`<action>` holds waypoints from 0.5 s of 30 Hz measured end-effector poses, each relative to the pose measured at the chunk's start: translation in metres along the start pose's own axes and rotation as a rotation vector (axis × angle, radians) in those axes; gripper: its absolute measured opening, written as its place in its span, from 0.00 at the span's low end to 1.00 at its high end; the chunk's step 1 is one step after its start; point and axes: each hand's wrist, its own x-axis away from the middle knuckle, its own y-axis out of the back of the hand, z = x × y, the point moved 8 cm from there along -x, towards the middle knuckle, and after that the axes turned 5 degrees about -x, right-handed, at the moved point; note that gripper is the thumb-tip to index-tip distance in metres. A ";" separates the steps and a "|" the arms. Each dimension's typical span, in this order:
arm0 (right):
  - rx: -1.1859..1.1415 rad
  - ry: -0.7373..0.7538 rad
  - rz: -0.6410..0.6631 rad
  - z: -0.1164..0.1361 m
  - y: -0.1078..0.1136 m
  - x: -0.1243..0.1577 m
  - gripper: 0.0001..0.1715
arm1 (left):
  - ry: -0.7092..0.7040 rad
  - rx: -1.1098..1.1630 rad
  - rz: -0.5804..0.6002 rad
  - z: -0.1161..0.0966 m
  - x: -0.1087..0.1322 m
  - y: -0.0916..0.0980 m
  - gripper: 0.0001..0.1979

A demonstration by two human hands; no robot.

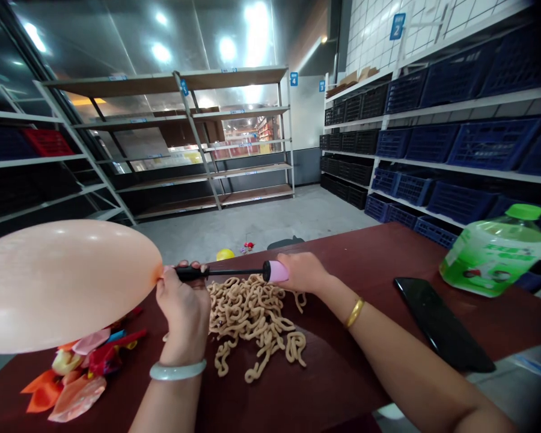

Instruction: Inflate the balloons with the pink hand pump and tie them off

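Observation:
A large peach balloon (72, 282), blown up, fills the left side with its neck on the black nozzle of a hand balloon pump (234, 272). My left hand (184, 307) is closed around the balloon's neck and the nozzle end. At the pump's other end, my right hand (304, 272) grips the pink barrel; a thin dark rod spans the gap between the hands. Below the pump lies a tangled heap of beige, rope-like strands (252, 319). Several limp balloons (79, 379) in orange, pink, red and blue lie under the inflated one.
On the right of the dark red table (342, 373) are a black phone (442, 325) and a green-capped bottle (496, 252). A yellow balloon (225, 255) is beyond the table's far edge. Shelves of blue crates (491, 144) line the right wall; a metal rack (207, 144) stands behind.

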 end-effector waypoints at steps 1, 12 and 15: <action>0.002 -0.006 0.017 0.000 0.000 0.000 0.31 | -0.014 -0.002 0.000 0.001 0.004 -0.002 0.08; -0.134 0.011 0.023 0.034 0.004 0.011 0.29 | 0.070 0.018 0.185 0.040 0.068 -0.034 0.09; -0.171 -0.007 0.019 0.039 0.004 0.013 0.29 | 0.097 0.026 0.221 0.046 0.079 -0.040 0.09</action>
